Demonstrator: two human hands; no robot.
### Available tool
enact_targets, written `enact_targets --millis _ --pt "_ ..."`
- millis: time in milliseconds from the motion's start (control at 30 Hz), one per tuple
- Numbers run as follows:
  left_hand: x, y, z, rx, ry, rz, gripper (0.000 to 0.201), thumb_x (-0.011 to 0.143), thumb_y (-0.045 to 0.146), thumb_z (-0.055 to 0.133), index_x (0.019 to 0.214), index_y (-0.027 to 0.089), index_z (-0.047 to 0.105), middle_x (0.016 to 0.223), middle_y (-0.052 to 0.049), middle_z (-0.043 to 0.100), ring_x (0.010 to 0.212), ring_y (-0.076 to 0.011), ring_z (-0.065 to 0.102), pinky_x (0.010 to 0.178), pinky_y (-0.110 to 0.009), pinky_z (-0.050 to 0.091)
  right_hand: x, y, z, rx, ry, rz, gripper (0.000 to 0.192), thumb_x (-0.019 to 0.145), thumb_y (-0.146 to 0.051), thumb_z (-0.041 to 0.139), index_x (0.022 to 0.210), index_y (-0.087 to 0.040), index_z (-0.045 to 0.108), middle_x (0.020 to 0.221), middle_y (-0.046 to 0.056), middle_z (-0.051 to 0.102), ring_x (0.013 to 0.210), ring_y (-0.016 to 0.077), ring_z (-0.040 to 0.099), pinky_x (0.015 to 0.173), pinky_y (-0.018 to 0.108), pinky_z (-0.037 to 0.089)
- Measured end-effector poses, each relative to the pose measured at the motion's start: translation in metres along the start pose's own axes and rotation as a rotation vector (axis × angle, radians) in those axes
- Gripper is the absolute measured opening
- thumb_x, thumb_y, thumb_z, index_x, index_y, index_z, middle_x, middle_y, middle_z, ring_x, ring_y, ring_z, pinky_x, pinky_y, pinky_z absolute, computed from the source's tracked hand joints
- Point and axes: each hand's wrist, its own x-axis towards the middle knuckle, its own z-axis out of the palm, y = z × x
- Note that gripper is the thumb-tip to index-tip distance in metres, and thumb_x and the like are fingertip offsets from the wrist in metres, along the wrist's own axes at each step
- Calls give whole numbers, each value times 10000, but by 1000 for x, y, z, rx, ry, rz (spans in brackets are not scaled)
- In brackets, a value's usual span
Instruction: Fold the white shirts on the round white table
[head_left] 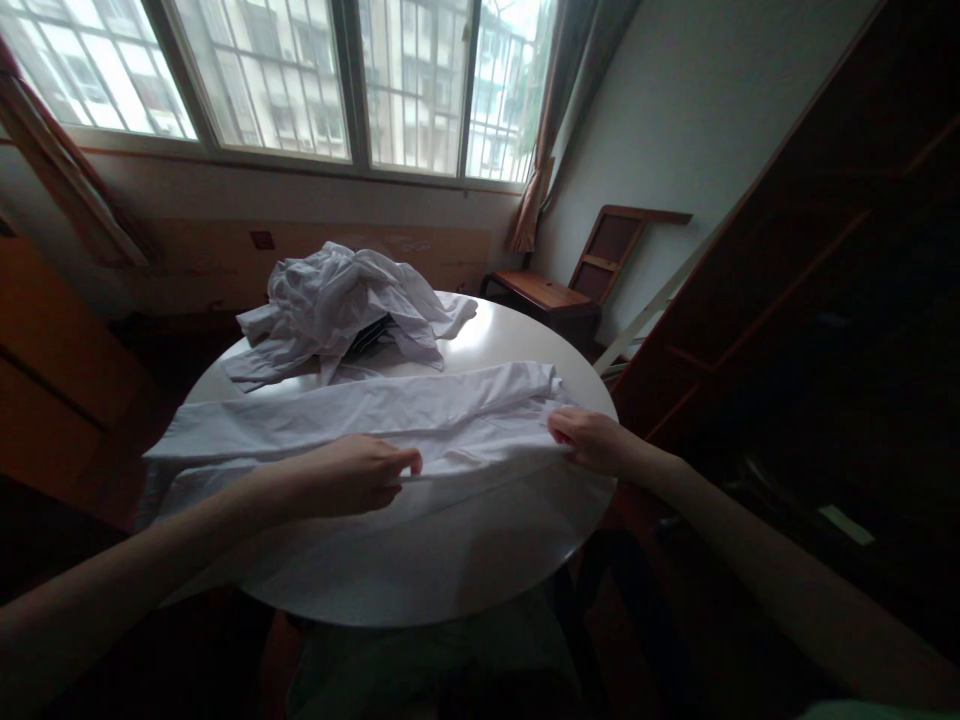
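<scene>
A white shirt (390,415) lies spread lengthwise across the near half of a round white table (442,560). My left hand (352,475) pinches the shirt's near folded edge around its middle. My right hand (592,440) grips the same edge at the shirt's right end, close to the table rim. Both hands are closed on the fabric.
A crumpled pile of white garments (337,300) sits on the far side of the table, with a dark item partly under it. A wooden chair (570,285) stands at the back right by the wall. Dark wooden furniture (810,330) fills the right side. Windows run along the back.
</scene>
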Motion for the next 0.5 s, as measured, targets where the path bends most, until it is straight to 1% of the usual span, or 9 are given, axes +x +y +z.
enact_targets --millis 67,133,200,233,300,367,400,433,500 --pt "-12 29 -8 -32 -69 74 300 781 169 493 1066 233 559 791 -23 658 656 -165 599 547 -236 391 -30 -7 -8 79 -93 15 137 642 -60 500 720 -172 494 782 37 578 697 143 514 614 235 344" --pt "-19 50 -15 -121 -178 179 266 790 208 543 1049 258 574 767 2 656 634 -142 590 515 -219 371 -56 -12 -18 190 -234 25 104 670 -142 574 753 -175 521 759 15 586 666 134 528 586 223 358" --pt "-19 57 -16 -206 -239 256 217 816 282 558 1031 267 585 767 17 653 636 -121 587 524 -206 377 -70 -14 -29 279 -316 25 195 686 -255 640 847 -180 559 778 10 604 673 138 556 583 219 387" --pt "-15 53 -14 -218 -220 261 201 836 315 540 1024 261 588 778 15 651 647 -117 587 547 -203 390 -71 -14 -33 303 -299 19 238 704 -301 645 895 -182 569 794 13 613 688 143 569 595 222 404" --pt "-5 34 -6 -138 -68 186 209 868 332 488 1017 225 588 837 -16 644 716 -131 593 634 -220 424 -60 -10 -35 295 -134 7 241 769 -346 596 943 -181 573 814 27 623 711 149 585 635 237 430" --pt "7 4 4 54 144 57 212 860 287 486 1012 177 586 951 -72 625 857 -179 586 760 -273 436 -37 -1 -29 208 106 1 189 820 -315 536 944 -177 570 827 42 629 731 158 591 681 262 445" --pt "12 -13 9 152 216 -10 229 833 251 515 1032 157 578 1020 -102 607 936 -209 568 819 -307 429 -21 4 -23 139 204 0 169 826 -281 523 950 -175 567 849 53 633 757 168 594 707 277 449" --pt "16 -28 13 219 252 -62 262 809 221 536 1058 148 566 1080 -123 587 991 -228 548 858 -331 421 -5 9 -16 60 272 0 170 819 -238 522 969 -171 564 886 68 635 800 182 597 737 293 449" --pt "17 -54 18 290 262 -148 279 780 181 546 1056 147 561 1099 -130 579 1003 -233 546 863 -334 428 26 18 2 -104 310 -8 242 794 -183 537 1034 -153 552 981 107 629 902 218 587 790 322 441"
